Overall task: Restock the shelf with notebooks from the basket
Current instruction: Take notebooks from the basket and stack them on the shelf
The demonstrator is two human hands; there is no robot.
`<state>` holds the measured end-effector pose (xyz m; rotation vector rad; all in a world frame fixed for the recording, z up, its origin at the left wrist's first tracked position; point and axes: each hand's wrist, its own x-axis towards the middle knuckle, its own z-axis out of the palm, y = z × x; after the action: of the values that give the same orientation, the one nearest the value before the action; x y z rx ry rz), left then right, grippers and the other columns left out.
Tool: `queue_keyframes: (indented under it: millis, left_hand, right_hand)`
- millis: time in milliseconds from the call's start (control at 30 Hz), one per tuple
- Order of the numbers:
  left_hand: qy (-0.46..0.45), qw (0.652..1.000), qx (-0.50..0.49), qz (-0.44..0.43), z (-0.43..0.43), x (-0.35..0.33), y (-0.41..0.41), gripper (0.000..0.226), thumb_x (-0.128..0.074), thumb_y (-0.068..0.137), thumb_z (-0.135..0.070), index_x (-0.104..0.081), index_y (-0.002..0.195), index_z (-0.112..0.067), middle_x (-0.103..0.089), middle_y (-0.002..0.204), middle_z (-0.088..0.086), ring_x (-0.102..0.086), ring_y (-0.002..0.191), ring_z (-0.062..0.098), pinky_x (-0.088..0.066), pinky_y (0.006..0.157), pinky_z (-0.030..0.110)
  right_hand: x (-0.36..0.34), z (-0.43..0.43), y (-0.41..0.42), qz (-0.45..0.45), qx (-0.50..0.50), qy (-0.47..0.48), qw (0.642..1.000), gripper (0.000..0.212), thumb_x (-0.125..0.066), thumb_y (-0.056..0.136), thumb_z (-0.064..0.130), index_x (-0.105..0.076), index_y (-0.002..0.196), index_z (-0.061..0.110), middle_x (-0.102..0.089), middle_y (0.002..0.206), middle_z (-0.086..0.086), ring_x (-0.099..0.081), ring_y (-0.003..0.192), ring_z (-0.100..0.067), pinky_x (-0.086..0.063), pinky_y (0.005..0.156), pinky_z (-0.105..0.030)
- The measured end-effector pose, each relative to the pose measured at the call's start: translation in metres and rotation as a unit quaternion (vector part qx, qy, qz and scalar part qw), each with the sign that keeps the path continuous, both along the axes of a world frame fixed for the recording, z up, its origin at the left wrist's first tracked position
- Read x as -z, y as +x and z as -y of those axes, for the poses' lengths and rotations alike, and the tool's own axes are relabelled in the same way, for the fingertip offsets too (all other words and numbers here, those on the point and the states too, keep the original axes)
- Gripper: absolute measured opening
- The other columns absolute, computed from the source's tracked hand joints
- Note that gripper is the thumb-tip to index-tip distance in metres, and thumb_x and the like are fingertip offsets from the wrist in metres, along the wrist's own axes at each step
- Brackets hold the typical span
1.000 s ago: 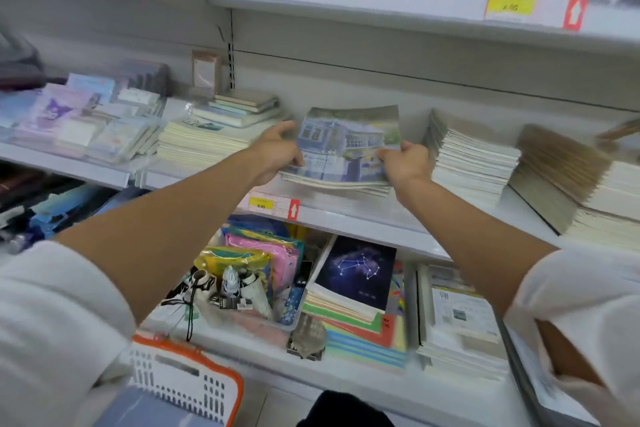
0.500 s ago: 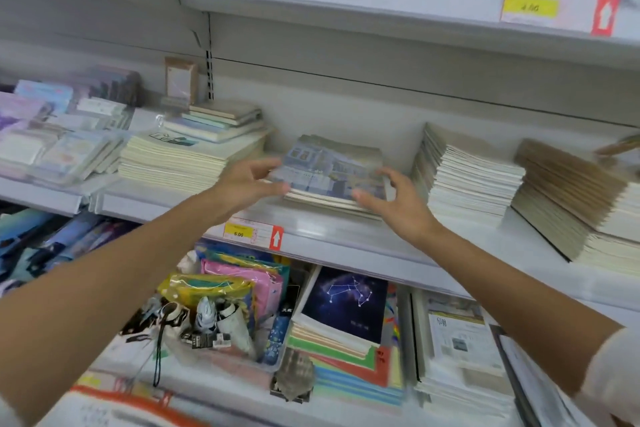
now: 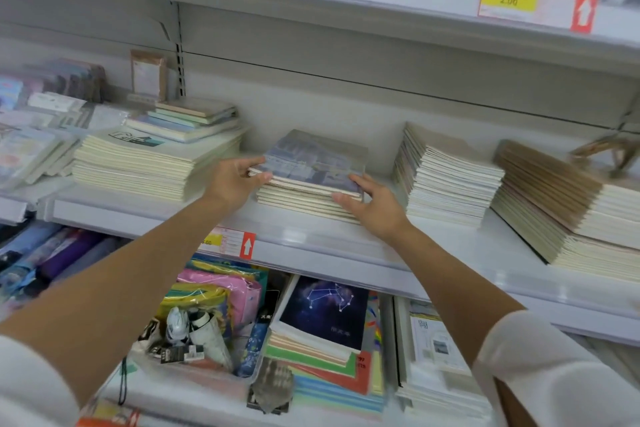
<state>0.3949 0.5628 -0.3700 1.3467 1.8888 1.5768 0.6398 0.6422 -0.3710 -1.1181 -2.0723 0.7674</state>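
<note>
Left hand [image 3: 235,180] open, fingers near straight, tips against the left edge of the notebooks [image 3: 311,166]. Right hand [image 3: 372,206] open too, fingers spread, touching the stack's front right corner. Neither hand grips anything. The notebooks, blue picture cover on top, lie flat on the middle shelf [image 3: 311,246], the top few skewed against the ones below. They sit between a cream stack [image 3: 149,166] to the left and a white stack [image 3: 446,177] to the right, apart from both. Step looks like squaring up the pile. To do it well: press in from both sides together, flat fingers, light pressure so covers don't buckle, align the edges, then nudge the whole pile back from the shelf lip. I can't make out the basket clearly.
</note>
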Motion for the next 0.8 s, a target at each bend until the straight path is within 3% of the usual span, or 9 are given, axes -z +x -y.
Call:
queue_keyframes:
  millis: [33, 100, 167, 333, 467, 567, 667, 800]
  left_hand:
    - [0.000, 1.000, -0.001, 0.002, -0.003, 0.002, -0.001, 0.047, -0.072, 0.084, -0.025, -0.062, 0.129, -0.017, -0.066, 0.094, 0.001, -0.058, 0.086, 0.013, -0.047, 0.086, 0.023]
    - [0.006, 1.000, 0.002, 0.003, -0.007, 0.004, -0.002, 0.047, -0.073, 0.083, -0.023, -0.062, 0.128, -0.017, -0.069, 0.110, 0.011, -0.063, 0.104, 0.028, -0.048, 0.092, 0.030]
    - [0.009, 1.000, 0.009, -0.001, -0.009, 0.005, -0.002, 0.047, -0.075, 0.082, -0.023, -0.063, 0.126, -0.016, -0.062, 0.123, 0.020, -0.054, 0.117, 0.037, -0.048, 0.096, 0.034]
    - [0.009, 1.000, 0.005, -0.025, -0.016, 0.009, -0.006, 0.046, -0.075, 0.081, -0.030, -0.064, 0.125, -0.023, -0.063, 0.119, 0.018, -0.056, 0.115, 0.034, -0.048, 0.091, 0.030]
    - [0.011, 1.000, -0.004, -0.026, -0.021, 0.010, -0.009, 0.044, -0.077, 0.079, -0.031, -0.066, 0.121, -0.024, -0.066, 0.116, 0.016, -0.058, 0.112, 0.032, -0.047, 0.082, 0.026]
    - [0.004, 0.999, -0.016, -0.041, -0.021, 0.010, -0.009, 0.044, -0.077, 0.078, -0.036, -0.067, 0.120, -0.029, -0.071, 0.108, 0.013, -0.063, 0.105, 0.030, -0.052, 0.086, 0.034]
    - [-0.004, 0.996, -0.036, -0.086, -0.020, 0.011, -0.009, 0.044, -0.073, 0.080, -0.042, -0.065, 0.122, -0.031, -0.072, 0.106, 0.006, -0.065, 0.100, 0.026, -0.053, 0.088, 0.043]
    - [-0.049, 0.979, -0.057, -0.187, -0.016, 0.006, -0.006, 0.044, -0.063, 0.088, -0.047, -0.059, 0.129, -0.033, -0.065, 0.126, 0.001, -0.060, 0.111, 0.023, -0.052, 0.089, 0.041]
  right_hand:
    - [0.000, -0.003, -0.001, -0.012, -0.001, -0.007, 1.000, 0.070, -0.069, 0.082, 0.050, -0.047, 0.142, 0.021, -0.030, 0.156, -0.001, -0.026, 0.144, -0.009, -0.018, 0.107, -0.015]
    - [0.001, -0.010, -0.002, -0.035, -0.008, -0.025, 0.999, 0.067, -0.068, 0.084, 0.046, -0.049, 0.141, 0.018, -0.034, 0.155, -0.002, -0.025, 0.144, -0.006, -0.019, 0.106, -0.014]
    - [0.001, -0.015, -0.003, -0.044, -0.012, -0.036, 0.998, 0.065, -0.069, 0.084, 0.042, -0.050, 0.140, 0.016, -0.036, 0.154, -0.003, -0.028, 0.142, -0.007, -0.020, 0.106, -0.013]
    - [0.003, -0.020, -0.003, -0.061, -0.012, -0.043, 0.997, 0.064, -0.068, 0.087, 0.038, -0.047, 0.142, 0.014, -0.033, 0.155, -0.003, -0.030, 0.142, -0.009, -0.022, 0.105, -0.012]
    - [0.001, -0.019, -0.003, -0.070, -0.020, -0.059, 0.996, 0.064, -0.067, 0.088, 0.033, -0.044, 0.144, 0.011, -0.033, 0.155, -0.003, -0.029, 0.142, -0.009, -0.022, 0.093, -0.001]
    - [0.000, -0.018, -0.003, -0.072, -0.017, -0.061, 0.995, 0.064, -0.066, 0.089, 0.032, -0.043, 0.144, 0.010, -0.032, 0.155, -0.004, -0.029, 0.142, -0.010, -0.021, 0.087, 0.002]
    - [-0.001, -0.016, -0.004, -0.074, -0.017, -0.070, 0.995, 0.064, -0.066, 0.089, 0.033, -0.043, 0.145, 0.011, -0.031, 0.155, -0.003, -0.027, 0.143, -0.009, -0.021, 0.092, -0.001]
    - [-0.007, -0.016, -0.006, -0.066, -0.019, -0.089, 0.994, 0.066, -0.067, 0.088, 0.036, -0.043, 0.144, 0.011, -0.030, 0.156, -0.004, -0.025, 0.144, -0.011, -0.021, 0.104, -0.014]
